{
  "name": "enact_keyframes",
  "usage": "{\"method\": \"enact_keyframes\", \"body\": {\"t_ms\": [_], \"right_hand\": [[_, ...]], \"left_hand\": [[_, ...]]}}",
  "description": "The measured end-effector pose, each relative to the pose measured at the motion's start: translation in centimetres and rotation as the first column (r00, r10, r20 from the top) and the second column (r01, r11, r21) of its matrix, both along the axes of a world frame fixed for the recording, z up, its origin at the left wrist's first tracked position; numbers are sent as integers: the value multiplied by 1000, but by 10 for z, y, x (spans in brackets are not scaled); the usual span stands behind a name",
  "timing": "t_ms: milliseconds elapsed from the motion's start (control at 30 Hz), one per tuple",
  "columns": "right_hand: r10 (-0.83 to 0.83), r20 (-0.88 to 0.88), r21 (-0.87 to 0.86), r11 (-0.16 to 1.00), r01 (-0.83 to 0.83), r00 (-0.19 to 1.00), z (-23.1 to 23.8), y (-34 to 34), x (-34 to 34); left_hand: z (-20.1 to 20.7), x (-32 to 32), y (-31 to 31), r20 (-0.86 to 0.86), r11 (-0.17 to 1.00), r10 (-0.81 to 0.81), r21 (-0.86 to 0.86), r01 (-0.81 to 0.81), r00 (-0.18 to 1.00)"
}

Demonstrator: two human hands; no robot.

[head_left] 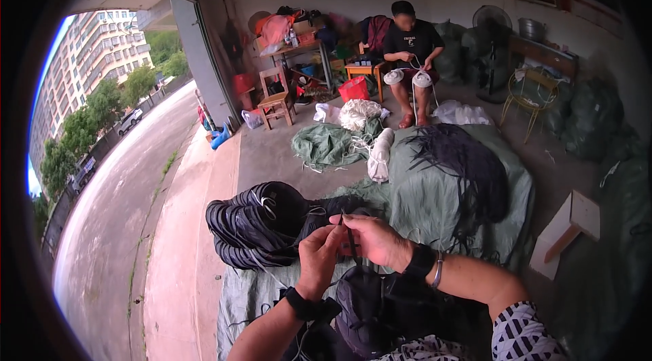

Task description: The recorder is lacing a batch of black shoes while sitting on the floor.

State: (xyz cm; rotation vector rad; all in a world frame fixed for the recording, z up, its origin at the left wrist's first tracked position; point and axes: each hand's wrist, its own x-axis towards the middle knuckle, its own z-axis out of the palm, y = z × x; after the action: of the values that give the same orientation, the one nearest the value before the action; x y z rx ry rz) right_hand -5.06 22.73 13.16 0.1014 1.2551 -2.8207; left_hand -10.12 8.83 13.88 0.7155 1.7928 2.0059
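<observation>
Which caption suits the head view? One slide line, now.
Left hand and right hand pinch a black cord near a coiled black bundle.

Pinches a black cord [350,241] with the left hand [318,259] and right hand [382,244], held close together. Wears a black band [303,304] on each wrist. Has a coiled black bundle [234,228] just beyond, on green sheeting [238,296]. Farther off, faces a seated person [409,40] handling white cord [415,61], near a pedestal fan [492,21].

Pale lettering [409,40] stands on a black T-shirt [429,41].
</observation>
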Motion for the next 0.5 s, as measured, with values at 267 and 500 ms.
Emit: {"method": "enact_keyframes", "body": {"t_ms": [267, 500], "right_hand": [[-186, -35, 163, 968, 189, 982, 19, -8, 0], [-181, -481, 329, 870, 367, 858, 130, 8, 1]], "left_hand": [[-2, -1, -2, -42, 999, -10, -51, 7, 999], [51, 6, -1, -183, 982, -186, -9, 188, 965]]}}
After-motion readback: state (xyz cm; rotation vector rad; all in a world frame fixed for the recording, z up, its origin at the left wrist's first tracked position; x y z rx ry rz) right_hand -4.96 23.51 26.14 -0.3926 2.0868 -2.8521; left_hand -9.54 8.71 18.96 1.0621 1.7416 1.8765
